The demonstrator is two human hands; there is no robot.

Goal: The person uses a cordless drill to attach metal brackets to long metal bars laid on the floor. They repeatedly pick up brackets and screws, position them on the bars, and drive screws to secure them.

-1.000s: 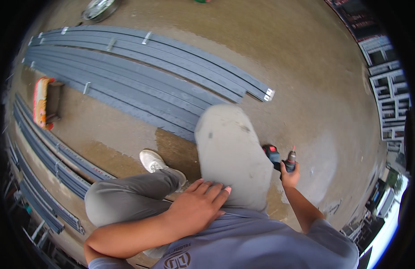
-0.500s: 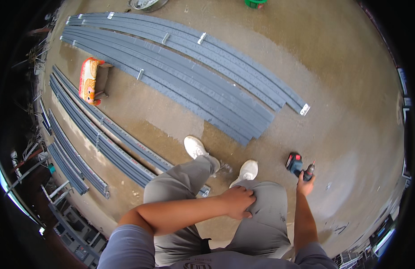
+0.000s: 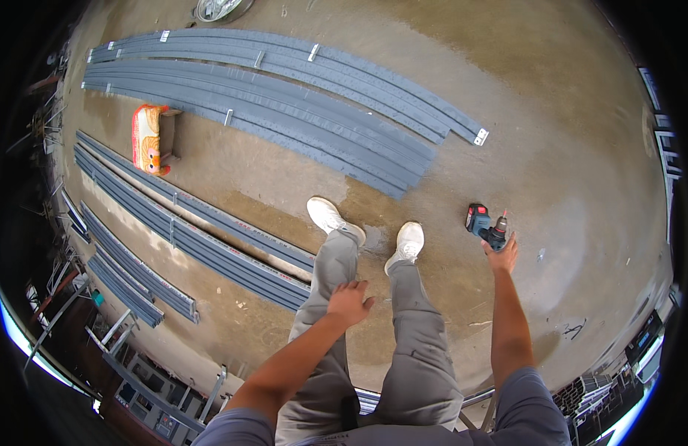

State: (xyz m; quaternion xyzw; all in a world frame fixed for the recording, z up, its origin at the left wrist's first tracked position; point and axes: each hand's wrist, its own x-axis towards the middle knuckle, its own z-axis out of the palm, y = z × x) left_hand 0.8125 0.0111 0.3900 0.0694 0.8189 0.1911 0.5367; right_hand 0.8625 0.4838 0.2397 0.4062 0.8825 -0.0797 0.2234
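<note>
Head view shows one cordless drill [image 3: 494, 236] over the floor [image 3: 559, 163], right of two white shoes [image 3: 409, 241], with the right hand's [image 3: 501, 256] fingers clamped on it. The left hand [image 3: 350, 301], empty, is at the left trouser leg [image 3: 335, 262], thumb apart from loosely grouped fingers. One covered stool [image 3: 145, 139] stands between wide grey profiles [image 3: 284, 119] and narrower rows [image 3: 195, 242]; one round metal basin [image 3: 219, 9] tops the scene.
</note>
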